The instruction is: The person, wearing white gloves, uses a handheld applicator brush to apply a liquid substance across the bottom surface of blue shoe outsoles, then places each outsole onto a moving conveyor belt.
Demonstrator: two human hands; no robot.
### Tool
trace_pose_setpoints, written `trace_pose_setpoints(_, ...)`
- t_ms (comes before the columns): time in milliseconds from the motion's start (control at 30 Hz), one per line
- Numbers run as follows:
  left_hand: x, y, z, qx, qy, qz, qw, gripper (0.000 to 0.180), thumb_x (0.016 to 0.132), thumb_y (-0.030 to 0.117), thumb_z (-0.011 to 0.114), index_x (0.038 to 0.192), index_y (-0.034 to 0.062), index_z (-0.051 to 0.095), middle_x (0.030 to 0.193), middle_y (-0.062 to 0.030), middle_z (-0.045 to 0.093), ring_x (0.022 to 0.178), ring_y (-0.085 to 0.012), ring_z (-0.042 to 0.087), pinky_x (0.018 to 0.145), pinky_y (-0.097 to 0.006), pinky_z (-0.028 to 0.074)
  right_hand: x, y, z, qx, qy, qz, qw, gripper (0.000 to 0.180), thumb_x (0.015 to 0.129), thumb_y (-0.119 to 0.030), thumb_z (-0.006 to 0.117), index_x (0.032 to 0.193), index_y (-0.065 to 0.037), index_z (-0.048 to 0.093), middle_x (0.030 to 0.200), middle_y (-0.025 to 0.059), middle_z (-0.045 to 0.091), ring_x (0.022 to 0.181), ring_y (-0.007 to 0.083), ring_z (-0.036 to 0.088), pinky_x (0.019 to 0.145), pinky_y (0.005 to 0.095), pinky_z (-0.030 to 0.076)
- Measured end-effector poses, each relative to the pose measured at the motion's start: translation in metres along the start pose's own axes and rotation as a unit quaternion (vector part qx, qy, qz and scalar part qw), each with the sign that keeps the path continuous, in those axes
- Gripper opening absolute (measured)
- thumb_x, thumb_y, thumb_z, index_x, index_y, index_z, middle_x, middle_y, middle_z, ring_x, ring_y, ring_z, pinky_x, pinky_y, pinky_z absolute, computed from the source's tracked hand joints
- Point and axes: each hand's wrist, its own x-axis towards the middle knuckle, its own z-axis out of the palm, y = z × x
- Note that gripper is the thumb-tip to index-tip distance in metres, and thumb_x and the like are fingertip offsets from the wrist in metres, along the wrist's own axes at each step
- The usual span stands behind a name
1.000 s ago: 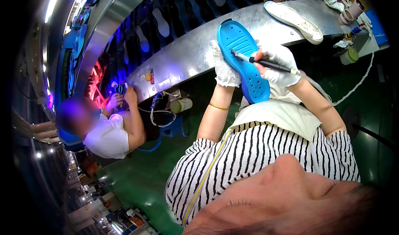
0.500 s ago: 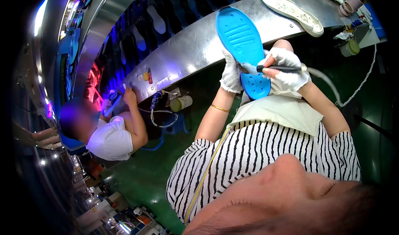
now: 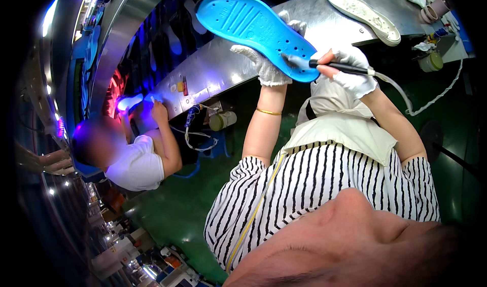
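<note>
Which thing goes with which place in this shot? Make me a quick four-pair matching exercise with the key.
Things
1. blue sole
2. brush
3. white sole
4. gold bracelet

Places
A. gripped in the gloved right hand
B. around the left forearm
C. supported by the gloved left hand
D. lying on the metal bench

Pairs: 1-C, 2-A, 3-D, 4-B

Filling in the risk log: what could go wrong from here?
1. The blue shoe sole may tip: its wide end juts past the left hand supporting it from beneath.
2. The brush in the right hand might slip over the edge, as its bristles are close to it.
3. The hose hanging from the brush could snag.
</note>
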Motion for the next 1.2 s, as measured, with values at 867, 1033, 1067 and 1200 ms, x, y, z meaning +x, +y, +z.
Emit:
trace_pose_setpoints(867, 0.032, 0.053, 0.027, 0.416, -0.002, -0.239, 0.877, 0.069, 0.081, 0.056, 0.058, 0.122, 0.0007, 0.05, 0.106, -0.0103, 0.061, 0.089, -0.0169, 0.061, 0.076, -0.03, 0.053, 0.024, -0.004, -0.006, -0.259, -0.166, 0.061, 0.949, 0.008, 0.072, -0.007, 0.065, 0.079, -0.009, 0.065, 0.084, 0.0009, 0.064, 0.08, 0.014, 0.06, 0.073, 0.0252, 0.048)
trace_pose_setpoints(1033, 0.041, 0.047, 0.02, 0.469, 0.063, -0.255, 0.843, 0.058, 0.087, 0.047, 0.058, 0.122, 0.0014, 0.052, 0.107, -0.0082, 0.06, 0.089, -0.0151, 0.059, 0.077, -0.028, 0.051, 0.033, -0.012, -0.01, -0.145, -0.202, 0.172, 0.953, 0.005, 0.071, -0.002, 0.063, 0.074, -0.006, 0.063, 0.08, 0.0022, 0.064, 0.07, 0.0115, 0.058, 0.065, 0.0247, 0.047)
trace_pose_setpoints(1067, 0.043, 0.045, 0.02, 0.475, 0.071, -0.257, 0.838, 0.058, 0.087, 0.047, 0.058, 0.123, 0.0016, 0.053, 0.108, -0.0079, 0.06, 0.089, -0.0148, 0.059, 0.078, -0.028, 0.05, 0.034, -0.003, -0.014, -0.105, -0.202, 0.091, 0.969, 0.008, 0.071, 0.001, 0.061, 0.075, -0.004, 0.063, 0.076, 0.003, 0.061, 0.066, 0.0107, 0.056, 0.062, 0.0248, 0.047)
trace_pose_setpoints(1200, 0.042, 0.048, 0.043, 0.481, 0.104, -0.294, 0.82, 0.063, 0.083, 0.052, 0.06, 0.121, 0.0016, 0.054, 0.107, -0.0076, 0.061, 0.087, -0.0141, 0.058, 0.079, -0.028, 0.049, 0.032, 0.002, -0.014, -0.209, -0.166, 0.047, 0.963, 0.011, 0.073, -0.001, 0.06, 0.082, -0.006, 0.061, 0.085, 0.0025, 0.059, 0.08, 0.0139, 0.056, 0.073, 0.0256, 0.045)
